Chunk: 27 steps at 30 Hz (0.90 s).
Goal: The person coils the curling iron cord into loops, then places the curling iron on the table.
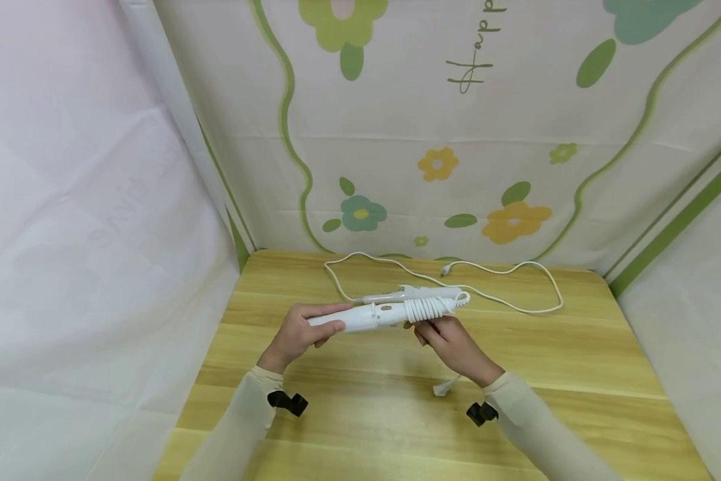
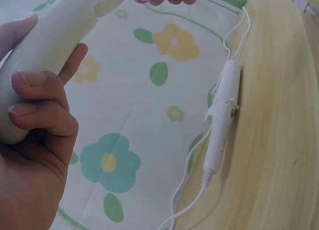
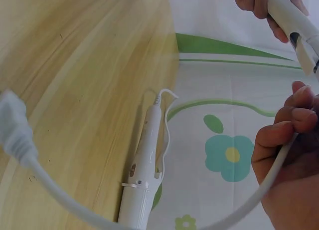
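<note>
A white hair iron (image 1: 360, 316) is held level over the table, its cord (image 1: 426, 308) wound in tight coils round one end. My left hand (image 1: 294, 337) grips the other end, thumb on top and fingers curled beneath, as the left wrist view shows on the white body (image 2: 50, 45). Under the coils, my right hand (image 1: 459, 347) pinches the loose cord in curled fingers. From there the cord loops down to a white plug (image 3: 15, 125), hanging free below the hand. Behind, a second white hair iron (image 1: 438, 292) lies on the table, partly overlapped by the held one in the head view.
The second iron's thin white cord (image 1: 546, 310) trails along the back of the wooden table (image 1: 360, 414), its plug (image 1: 446, 270) near the back edge. A flower-printed cloth (image 1: 390, 113) hangs behind. White cloth sides (image 1: 95, 267) stand left and right.
</note>
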Available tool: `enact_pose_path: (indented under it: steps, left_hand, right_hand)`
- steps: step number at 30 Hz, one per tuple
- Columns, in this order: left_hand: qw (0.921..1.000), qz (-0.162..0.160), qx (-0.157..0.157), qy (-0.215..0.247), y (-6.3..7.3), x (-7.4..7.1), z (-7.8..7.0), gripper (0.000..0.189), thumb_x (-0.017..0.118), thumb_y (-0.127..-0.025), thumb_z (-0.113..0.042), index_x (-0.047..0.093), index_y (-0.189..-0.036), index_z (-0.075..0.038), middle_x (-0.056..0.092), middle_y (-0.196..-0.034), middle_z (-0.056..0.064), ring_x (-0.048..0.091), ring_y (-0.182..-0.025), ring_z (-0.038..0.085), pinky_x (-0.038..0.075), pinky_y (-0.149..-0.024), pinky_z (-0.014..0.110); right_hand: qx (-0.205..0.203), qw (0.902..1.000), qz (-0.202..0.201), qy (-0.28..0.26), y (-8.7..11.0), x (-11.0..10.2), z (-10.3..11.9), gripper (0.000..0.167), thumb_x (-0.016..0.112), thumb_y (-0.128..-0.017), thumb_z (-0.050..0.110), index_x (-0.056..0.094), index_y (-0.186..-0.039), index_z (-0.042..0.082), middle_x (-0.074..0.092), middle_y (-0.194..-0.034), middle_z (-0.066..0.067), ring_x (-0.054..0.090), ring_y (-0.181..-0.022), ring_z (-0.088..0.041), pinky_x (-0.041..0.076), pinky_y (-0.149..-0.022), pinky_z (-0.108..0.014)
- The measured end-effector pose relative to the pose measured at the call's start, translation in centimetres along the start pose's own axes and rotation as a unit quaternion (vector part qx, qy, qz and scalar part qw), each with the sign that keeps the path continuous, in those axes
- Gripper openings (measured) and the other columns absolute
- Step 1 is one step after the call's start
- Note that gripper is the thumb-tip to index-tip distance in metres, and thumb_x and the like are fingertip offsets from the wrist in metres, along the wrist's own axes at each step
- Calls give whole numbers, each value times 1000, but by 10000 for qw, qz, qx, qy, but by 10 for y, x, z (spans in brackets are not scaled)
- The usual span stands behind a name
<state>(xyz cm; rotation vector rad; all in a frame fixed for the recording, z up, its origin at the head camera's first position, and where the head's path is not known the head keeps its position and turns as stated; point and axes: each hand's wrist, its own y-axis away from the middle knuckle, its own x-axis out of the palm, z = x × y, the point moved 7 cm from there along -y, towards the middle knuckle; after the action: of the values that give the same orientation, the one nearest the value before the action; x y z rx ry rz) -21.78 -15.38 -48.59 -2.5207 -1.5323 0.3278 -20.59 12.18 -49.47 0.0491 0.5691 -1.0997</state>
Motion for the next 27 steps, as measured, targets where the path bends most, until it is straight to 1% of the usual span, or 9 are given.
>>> enact_pose_path:
  steps: [3,7,12,15,16,20,22,25,27]
  left_hand:
    - [9997,-48,-17,-235,-2,2,-2,34,78,-100,-4,75,-133,3,80,-108,2,46,-53,5,40,-46,22]
    - [9990,-186,16,-413,-4,2,-6,35,79,-99,-5,76,-133,1,81,-114,10,46,-54,6,41,-46,20]
    - [9966,-649,190,-462,-4,-3,-11,34,79,-97,-1,76,-131,3,82,-104,10,49,-55,5,41,-47,20]
    - [9949,-787,278,-564,-4,-6,-13,34,79,-98,0,76,-131,4,83,-107,8,51,-55,5,43,-47,20]
    - [9941,-847,280,-618,-4,-8,-13,34,79,-98,-1,76,-131,3,83,-108,7,51,-55,5,44,-47,20]
    - [9902,-1149,258,-756,-3,-18,-15,33,80,-97,0,78,-129,2,82,-99,5,52,-54,5,44,-46,21]
    - [9884,-1253,264,-814,-2,-22,-15,33,80,-96,0,78,-129,2,82,-96,8,51,-53,5,44,-46,21]
    - [9871,-1243,259,-976,-1,-24,-14,34,81,-96,-1,78,-130,0,83,-111,15,54,-55,6,47,-47,22]
    - [9858,-1202,242,-1145,-2,-23,-14,35,83,-96,-4,79,-130,-3,81,-120,17,63,-63,7,54,-53,24]
  right_hand:
    - [34,9999,-71,-130,1,0,-1,27,46,-118,8,71,-108,14,58,-79,-2,46,-64,-8,44,-59,-27]
    - [201,9993,-57,-302,4,2,-4,29,43,-119,11,71,-112,11,59,-80,-4,45,-62,-8,43,-56,-28]
    - [427,9989,-53,-172,6,6,-10,31,43,-120,21,71,-111,14,59,-79,-1,37,-59,-4,39,-55,-28]
    - [427,9990,-94,-78,7,8,-12,30,44,-120,21,71,-106,15,60,-79,2,34,-59,-3,38,-55,-28]
    - [419,9991,-104,-42,8,8,-13,30,45,-120,20,71,-107,16,60,-78,2,34,-59,-3,38,-55,-27]
    - [351,9993,-80,-35,10,10,-13,27,46,-119,18,71,-108,16,59,-78,2,39,-60,-3,40,-57,-26]
    - [326,9994,-88,27,11,10,-13,27,47,-119,16,72,-111,16,59,-77,2,40,-62,-3,41,-58,-26]
    - [276,9995,-64,118,11,10,-10,26,48,-118,14,73,-111,16,59,-77,2,40,-63,-3,40,-59,-25]
    - [242,9994,-38,245,11,7,-7,26,48,-118,13,73,-111,16,60,-78,2,40,-63,-3,40,-59,-25]
